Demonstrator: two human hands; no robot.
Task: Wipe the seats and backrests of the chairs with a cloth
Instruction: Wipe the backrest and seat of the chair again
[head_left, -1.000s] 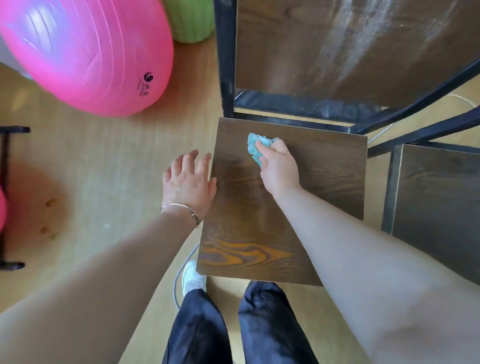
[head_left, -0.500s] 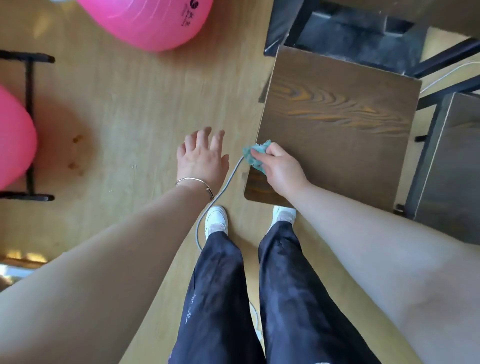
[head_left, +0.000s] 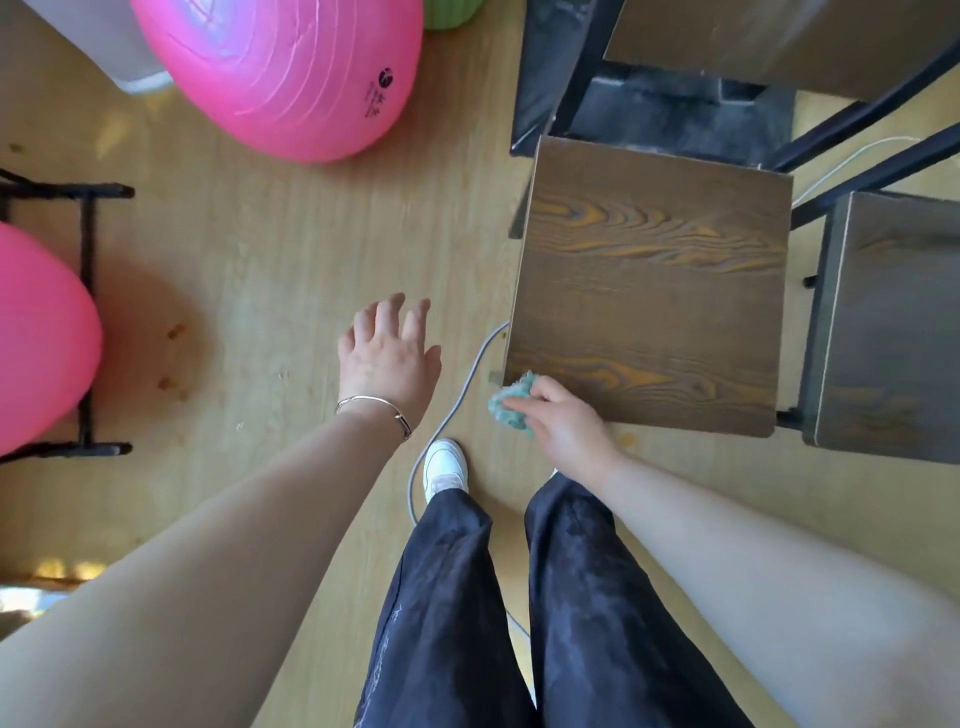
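A dark wood-grain chair seat (head_left: 649, 291) on a black frame lies in front of me, right of centre. My right hand (head_left: 566, 426) grips a small teal cloth (head_left: 511, 402) at the seat's near left corner. My left hand (head_left: 387, 358), with a thin bracelet at the wrist, hovers over the floor to the left of the chair, fingers spread and holding nothing. A second chair seat (head_left: 888, 332) of the same wood stands at the right edge. No backrest can be made out.
A brown table top (head_left: 789, 47) on black legs rises behind the chair. A large pink ball (head_left: 291, 73) lies at the top left, another pink ball (head_left: 36, 338) sits in a black rack at the left. A grey cable (head_left: 457, 405) runs across the floor by my white shoe (head_left: 444, 467).
My right hand has drawn the cloth from the far side of the seat to its near left corner. My left hand has come off the seat's left edge.
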